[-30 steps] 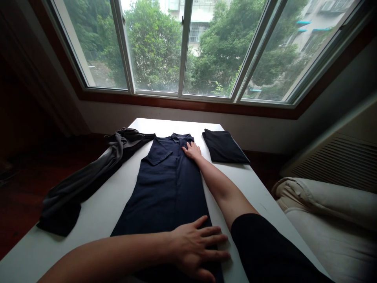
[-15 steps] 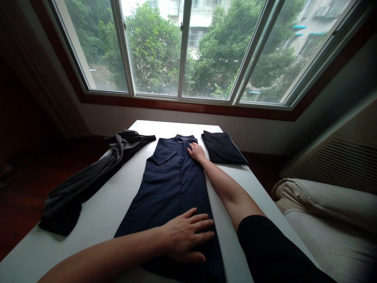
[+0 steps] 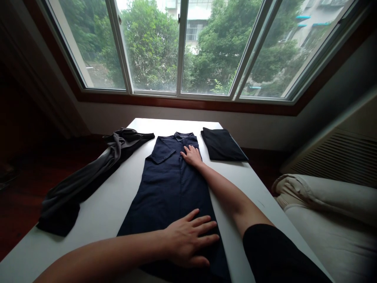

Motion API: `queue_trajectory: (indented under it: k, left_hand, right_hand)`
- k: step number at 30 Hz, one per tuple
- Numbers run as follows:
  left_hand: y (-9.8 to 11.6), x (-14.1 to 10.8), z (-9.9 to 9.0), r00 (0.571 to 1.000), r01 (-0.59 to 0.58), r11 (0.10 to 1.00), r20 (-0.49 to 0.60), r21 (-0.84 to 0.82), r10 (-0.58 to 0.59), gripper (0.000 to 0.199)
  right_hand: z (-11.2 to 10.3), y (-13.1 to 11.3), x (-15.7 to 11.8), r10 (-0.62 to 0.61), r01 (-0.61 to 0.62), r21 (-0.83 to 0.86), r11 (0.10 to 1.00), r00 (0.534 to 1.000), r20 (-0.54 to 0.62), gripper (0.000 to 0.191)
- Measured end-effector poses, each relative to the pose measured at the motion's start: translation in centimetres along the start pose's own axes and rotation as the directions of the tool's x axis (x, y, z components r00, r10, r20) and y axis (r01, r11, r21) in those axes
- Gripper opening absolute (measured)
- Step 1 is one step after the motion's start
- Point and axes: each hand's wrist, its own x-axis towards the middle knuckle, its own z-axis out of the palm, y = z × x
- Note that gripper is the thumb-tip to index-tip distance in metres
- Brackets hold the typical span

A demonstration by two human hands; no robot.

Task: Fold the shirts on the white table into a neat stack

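Observation:
A dark navy collared shirt (image 3: 159, 188) lies lengthwise on the white table (image 3: 118, 192), its collar toward the window. One short sleeve is folded inward over its left side. My left hand (image 3: 190, 237) rests palm down on the lower part of the shirt with fingers spread. Farther up, my right hand (image 3: 192, 156) lies on the upper right of the shirt below the collar, fingers apart. Neither hand grips the cloth. My left forearm covers part of the shirt's lower end.
A folded black garment (image 3: 222, 144) lies at the table's far right. Along the left edge, grey and black clothing (image 3: 85, 177) is draped in a long strip. Beige rolled bedding (image 3: 332, 196) sits right of the table. Behind stands a wide window (image 3: 179, 51).
My right hand has slid slightly toward me and to the left on the shirt. My left hand has shifted a little to the right, still flat.

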Motion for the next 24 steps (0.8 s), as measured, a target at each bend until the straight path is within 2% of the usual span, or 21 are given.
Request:
queue_trajectory:
  k: [18, 24]
  left_hand:
    - [0.6, -0.3, 0.0, 1.000, -0.001, 0.999, 0.006, 0.054, 0.000, 0.073]
    - [1.7, -1.2, 0.3, 1.000, -0.016, 1.000, 0.013, -0.014, 0.016, 0.074]
  right_hand:
    - [-0.3, 0.1, 0.4, -0.002, 0.002, 0.001, 1.000, 1.000, 0.024, 0.075]
    - [-0.6, 0.3, 0.8, 0.014, -0.014, -0.014, 1.000, 0.999, 0.040, 0.077]
